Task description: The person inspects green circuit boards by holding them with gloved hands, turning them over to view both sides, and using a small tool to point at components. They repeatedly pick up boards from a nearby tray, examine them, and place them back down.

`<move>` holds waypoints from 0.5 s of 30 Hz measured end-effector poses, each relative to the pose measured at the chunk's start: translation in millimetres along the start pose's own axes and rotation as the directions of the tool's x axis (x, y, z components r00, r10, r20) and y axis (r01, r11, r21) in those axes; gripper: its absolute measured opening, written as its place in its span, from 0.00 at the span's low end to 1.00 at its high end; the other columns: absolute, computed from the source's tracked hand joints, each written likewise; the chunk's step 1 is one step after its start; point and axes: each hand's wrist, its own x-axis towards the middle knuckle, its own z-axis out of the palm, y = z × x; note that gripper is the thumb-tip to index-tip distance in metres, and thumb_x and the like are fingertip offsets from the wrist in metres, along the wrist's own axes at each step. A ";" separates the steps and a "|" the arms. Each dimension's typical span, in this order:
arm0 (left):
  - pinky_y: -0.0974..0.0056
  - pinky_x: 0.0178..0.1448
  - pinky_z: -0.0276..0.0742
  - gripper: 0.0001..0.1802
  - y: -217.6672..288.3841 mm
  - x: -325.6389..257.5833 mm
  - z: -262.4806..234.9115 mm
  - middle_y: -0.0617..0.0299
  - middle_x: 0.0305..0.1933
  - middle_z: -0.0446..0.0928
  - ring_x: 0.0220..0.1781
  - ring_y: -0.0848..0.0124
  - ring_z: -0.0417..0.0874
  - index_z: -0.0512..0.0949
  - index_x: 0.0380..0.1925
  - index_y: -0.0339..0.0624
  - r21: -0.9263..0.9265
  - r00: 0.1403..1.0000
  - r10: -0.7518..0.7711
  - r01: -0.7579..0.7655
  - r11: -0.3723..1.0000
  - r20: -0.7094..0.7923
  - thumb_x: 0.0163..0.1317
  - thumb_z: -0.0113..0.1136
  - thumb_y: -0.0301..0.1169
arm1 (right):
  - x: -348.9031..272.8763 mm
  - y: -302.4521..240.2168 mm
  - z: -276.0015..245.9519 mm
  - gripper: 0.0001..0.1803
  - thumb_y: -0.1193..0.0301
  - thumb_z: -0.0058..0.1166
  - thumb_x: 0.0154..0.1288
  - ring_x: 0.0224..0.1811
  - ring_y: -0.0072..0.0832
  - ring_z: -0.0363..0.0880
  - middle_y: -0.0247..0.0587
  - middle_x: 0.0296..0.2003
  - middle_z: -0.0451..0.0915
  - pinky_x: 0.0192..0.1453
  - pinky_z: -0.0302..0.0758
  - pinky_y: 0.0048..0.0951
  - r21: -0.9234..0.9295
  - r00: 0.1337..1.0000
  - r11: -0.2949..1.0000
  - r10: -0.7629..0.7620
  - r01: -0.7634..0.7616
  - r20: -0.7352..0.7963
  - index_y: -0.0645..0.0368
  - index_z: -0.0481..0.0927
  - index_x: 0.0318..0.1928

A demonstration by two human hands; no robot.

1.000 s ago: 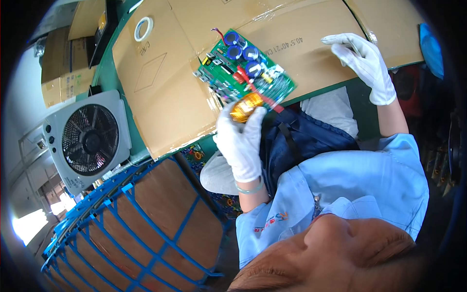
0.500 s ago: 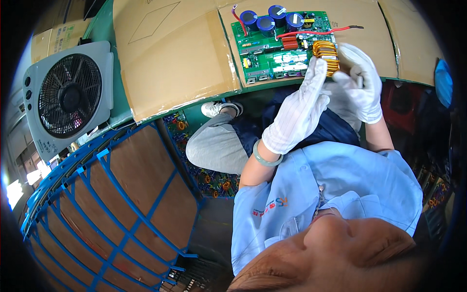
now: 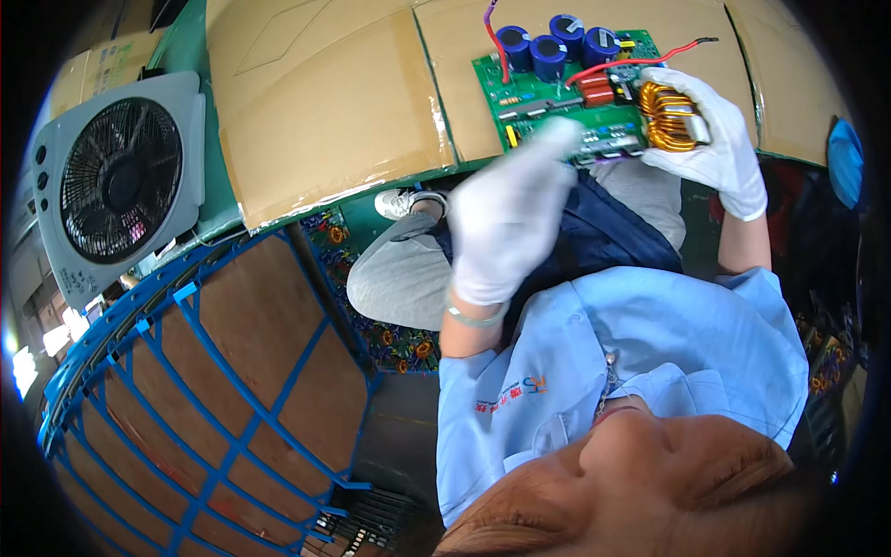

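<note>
A green circuit board (image 3: pixel 608 119) lies tilted at the near edge of the cardboard-covered table. It carries several blue capacitors (image 3: pixel 548 58), a red component (image 3: pixel 595 89) and a copper-wound coil (image 3: pixel 666 116) at its right end. My right hand (image 3: pixel 724 139), in a white glove, wraps round the coil end and grips the board there, thumb below and fingers above. Red wire (image 3: pixel 640 61) runs across the board's far side, its dark tip free. My left hand (image 3: pixel 510 223), also gloved, is smeared by motion in front of the board's near left corner; its fingers are unclear.
Cardboard sheets (image 3: pixel 325 111) cover the green table, their seams taped. A grey box fan (image 3: pixel 121 181) stands at the left. Below it is a blue metal frame (image 3: pixel 232 446) with brown panels. Something blue (image 3: pixel 845 162) hangs at the far right.
The circuit board has shifted right and tilted. My right hand has closed round its coil end. My left hand has moved away from the coil, left and nearer to me.
</note>
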 end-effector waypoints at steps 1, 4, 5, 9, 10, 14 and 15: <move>0.63 0.55 0.81 0.20 0.4 9.8 -14.4 0.48 0.54 0.82 0.48 0.61 0.86 0.77 0.55 0.33 -0.027 0.995 -0.046 0.043 0.999 -0.088 0.61 0.63 0.21 | 0.4 -2.3 -12.5 0.40 0.60 0.78 0.47 0.54 0.37 0.84 0.45 0.54 0.82 0.61 0.77 0.34 0.044 0.998 0.998 0.040 -0.042 0.047 0.61 0.76 0.60; 0.57 0.61 0.76 0.36 -2.7 48.3 -42.0 0.46 0.63 0.75 0.61 0.56 0.79 0.72 0.61 0.35 0.258 0.995 -0.016 0.041 0.965 -0.100 0.52 0.75 0.34 | 9.7 -3.4 -32.0 0.42 0.54 0.77 0.46 0.55 0.35 0.83 0.45 0.54 0.82 0.62 0.76 0.33 0.058 0.994 0.997 0.043 -0.050 0.103 0.60 0.77 0.60; 0.55 0.62 0.75 0.42 -9.4 62.7 -42.4 0.46 0.64 0.74 0.62 0.53 0.77 0.72 0.62 0.37 0.370 0.999 0.035 -0.018 0.929 -0.040 0.48 0.79 0.39 | 14.2 -2.4 -35.1 0.42 0.53 0.77 0.46 0.55 0.36 0.83 0.45 0.54 0.82 0.63 0.76 0.34 0.060 0.991 0.997 0.038 -0.046 0.127 0.60 0.78 0.60; 0.50 0.72 0.66 0.63 -22.9 103.6 -26.7 0.45 0.69 0.68 0.70 0.47 0.68 0.65 0.68 0.41 0.408 0.965 0.042 -0.149 0.901 0.260 0.29 0.84 0.53 | 25.8 8.1 -40.5 0.41 0.54 0.76 0.45 0.53 0.36 0.84 0.44 0.53 0.83 0.62 0.76 0.34 0.098 0.989 0.995 -0.042 0.029 0.140 0.59 0.79 0.59; 0.50 0.73 0.64 0.71 -23.6 110.6 -23.3 0.46 0.70 0.66 0.72 0.47 0.64 0.60 0.72 0.41 0.393 0.944 0.018 -0.155 0.906 0.330 0.24 0.85 0.55 | 28.1 9.6 -41.0 0.40 0.56 0.75 0.44 0.52 0.36 0.84 0.44 0.51 0.84 0.62 0.76 0.33 0.147 0.990 0.989 -0.032 0.011 0.137 0.59 0.79 0.58; 0.51 0.72 0.66 0.74 -43.3 127.0 -17.9 0.47 0.70 0.67 0.71 0.47 0.66 0.54 0.75 0.46 0.236 0.909 -0.004 -0.104 0.966 0.417 0.25 0.85 0.55 | 38.4 11.7 -44.6 0.38 0.58 0.76 0.44 0.50 0.33 0.85 0.44 0.50 0.84 0.61 0.77 0.31 0.182 0.986 0.983 -0.035 0.005 0.164 0.60 0.79 0.57; 0.51 0.71 0.67 0.73 -46.8 126.5 -16.8 0.46 0.69 0.68 0.70 0.48 0.67 0.54 0.75 0.47 0.226 0.912 -0.009 -0.092 0.970 0.411 0.27 0.85 0.54 | 39.9 10.8 -45.3 0.38 0.59 0.76 0.44 0.50 0.33 0.84 0.44 0.49 0.84 0.61 0.77 0.31 0.199 0.985 0.980 -0.028 -0.006 0.171 0.60 0.79 0.57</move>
